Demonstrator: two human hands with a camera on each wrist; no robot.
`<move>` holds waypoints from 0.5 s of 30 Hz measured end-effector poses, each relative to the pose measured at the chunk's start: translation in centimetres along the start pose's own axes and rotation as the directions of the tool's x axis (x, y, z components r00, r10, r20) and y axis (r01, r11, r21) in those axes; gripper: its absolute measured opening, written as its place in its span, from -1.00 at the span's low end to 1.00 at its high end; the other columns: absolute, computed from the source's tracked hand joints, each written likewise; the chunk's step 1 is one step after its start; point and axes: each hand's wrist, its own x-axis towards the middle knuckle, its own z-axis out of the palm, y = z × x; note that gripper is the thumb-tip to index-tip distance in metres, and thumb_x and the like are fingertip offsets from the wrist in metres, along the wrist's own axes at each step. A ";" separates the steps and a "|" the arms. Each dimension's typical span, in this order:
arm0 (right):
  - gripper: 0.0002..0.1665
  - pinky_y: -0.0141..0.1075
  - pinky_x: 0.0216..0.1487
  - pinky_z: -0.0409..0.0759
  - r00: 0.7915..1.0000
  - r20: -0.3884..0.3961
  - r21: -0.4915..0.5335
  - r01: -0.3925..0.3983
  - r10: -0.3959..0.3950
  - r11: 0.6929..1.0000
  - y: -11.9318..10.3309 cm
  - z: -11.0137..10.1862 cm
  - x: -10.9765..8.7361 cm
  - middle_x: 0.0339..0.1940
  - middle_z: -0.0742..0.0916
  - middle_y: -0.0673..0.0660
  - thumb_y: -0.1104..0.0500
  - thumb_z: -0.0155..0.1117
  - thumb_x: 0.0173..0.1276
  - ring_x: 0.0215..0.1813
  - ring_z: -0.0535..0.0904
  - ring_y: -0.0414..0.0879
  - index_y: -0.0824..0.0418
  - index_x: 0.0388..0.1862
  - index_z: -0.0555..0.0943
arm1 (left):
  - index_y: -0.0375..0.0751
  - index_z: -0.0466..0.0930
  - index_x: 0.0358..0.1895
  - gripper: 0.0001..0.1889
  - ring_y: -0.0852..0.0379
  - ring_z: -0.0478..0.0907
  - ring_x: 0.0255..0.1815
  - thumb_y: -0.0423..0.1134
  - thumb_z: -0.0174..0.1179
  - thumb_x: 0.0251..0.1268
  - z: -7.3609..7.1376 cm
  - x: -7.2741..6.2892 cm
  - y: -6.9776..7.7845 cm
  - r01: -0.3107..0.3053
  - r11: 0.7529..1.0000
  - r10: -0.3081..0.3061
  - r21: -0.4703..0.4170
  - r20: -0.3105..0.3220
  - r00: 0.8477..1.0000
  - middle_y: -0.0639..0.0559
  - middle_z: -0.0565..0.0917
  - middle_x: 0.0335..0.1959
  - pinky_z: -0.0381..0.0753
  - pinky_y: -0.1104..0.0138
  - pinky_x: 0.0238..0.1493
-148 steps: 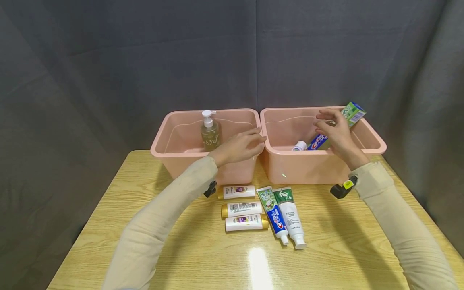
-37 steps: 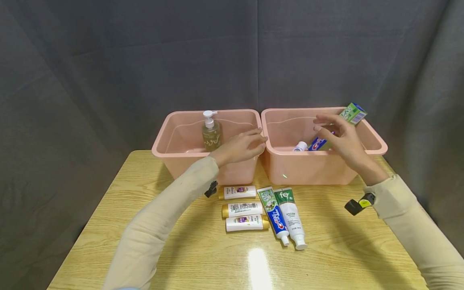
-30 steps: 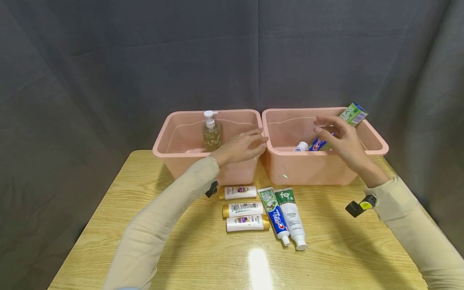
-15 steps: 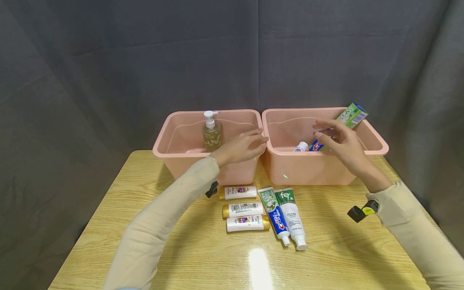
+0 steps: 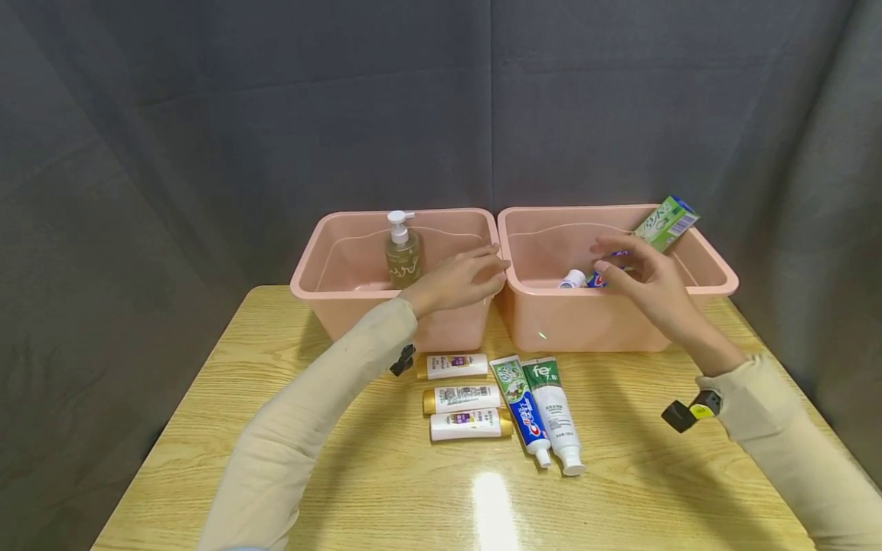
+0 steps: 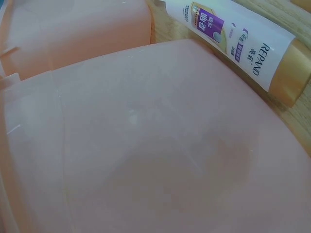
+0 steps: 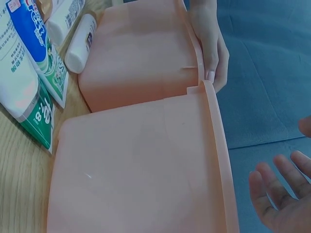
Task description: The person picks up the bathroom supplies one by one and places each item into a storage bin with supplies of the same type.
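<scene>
My left hand rests on the rim of the left pink bin, at the side next to the right bin. In the right wrist view, that hand lies along the rim. My right hand hovers over the right pink bin, fingers loosely bent and apart, holding nothing. The right wrist view shows its spread fingers. A green-and-blue toothpaste box leans on the right bin's back corner, partly hidden behind my right hand. Beside it lies a white-capped item, mostly hidden.
A pump bottle stands in the left bin. Before the bins on the wooden table lie several tubes: white ones with gold caps, a blue-and-green toothpaste tube and a white-and-green one. Behind hangs a grey curtain.
My right hand has sunk slightly and shifted a little left, uncovering more of the box's green part and covering more of its blue part. The left hand stays on the rim.
</scene>
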 end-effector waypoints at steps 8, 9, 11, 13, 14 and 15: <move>-0.57 -0.49 -0.05 0.58 1.000 0.014 0.031 0.023 -0.024 0.999 0.2 0.4 -0.3 0.03 0.68 0.00 0.44 0.17 0.41 -0.01 0.58 -0.17 0.34 0.25 0.52 | -0.01 0.43 0.41 -0.51 0.02 0.10 0.54 0.06 -0.12 0.56 0.0 0.0 -0.1 -0.002 1.000 0.002 -0.003 -0.002 1.000 -0.05 0.19 0.54 0.11 0.12 0.49; -0.57 -0.49 -0.04 0.58 0.999 0.019 0.032 0.025 -0.026 0.999 0.2 0.4 -0.4 0.03 0.68 -0.02 0.45 0.17 0.41 -0.01 0.58 -0.17 0.37 0.25 0.51 | -0.01 0.44 0.41 -0.51 0.02 0.10 0.54 0.06 -0.11 0.56 0.0 0.0 -0.1 -0.003 1.000 0.003 -0.002 -0.003 1.000 -0.05 0.19 0.54 0.11 0.12 0.49; -0.57 -0.49 -0.03 0.57 0.999 0.026 0.020 0.031 -0.031 0.999 0.2 0.5 -0.6 0.02 0.68 -0.05 0.46 0.17 0.41 -0.01 0.59 -0.18 0.41 0.25 0.49 | -0.02 0.45 0.40 -0.51 0.02 0.11 0.54 0.05 -0.11 0.56 0.0 0.1 -0.2 -0.010 1.000 0.010 0.004 -0.008 1.000 -0.05 0.20 0.54 0.12 0.12 0.49; -0.57 -0.49 -0.01 0.56 0.999 0.031 0.004 0.033 -0.033 0.999 0.1 0.6 -0.7 0.03 0.68 -0.08 0.46 0.17 0.41 0.00 0.59 -0.19 0.43 0.25 0.48 | -0.02 0.45 0.39 -0.51 0.02 0.12 0.53 0.05 -0.11 0.56 0.0 0.1 -0.3 -0.016 1.000 0.016 0.011 -0.010 1.000 -0.06 0.21 0.53 0.13 0.12 0.48; -0.56 -0.50 0.00 0.55 0.999 0.034 -0.009 0.034 -0.033 0.999 0.1 0.6 -0.8 0.03 0.69 -0.10 0.46 0.17 0.41 0.01 0.59 -0.20 0.43 0.25 0.48 | -0.02 0.45 0.39 -0.51 0.01 0.13 0.53 0.05 -0.11 0.56 0.0 0.2 -0.3 -0.018 1.000 0.018 0.014 -0.011 1.000 -0.07 0.22 0.53 0.14 0.12 0.48; -0.57 -0.50 0.01 0.54 0.999 0.034 -0.018 0.034 -0.033 0.999 0.1 0.6 -0.9 0.03 0.68 -0.11 0.45 0.18 0.41 0.01 0.59 -0.21 0.42 0.25 0.49 | -0.03 0.46 0.39 -0.51 0.01 0.13 0.53 0.05 -0.12 0.56 0.0 0.2 -0.3 -0.021 1.000 0.021 0.018 -0.011 1.000 -0.07 0.22 0.53 0.14 0.11 0.48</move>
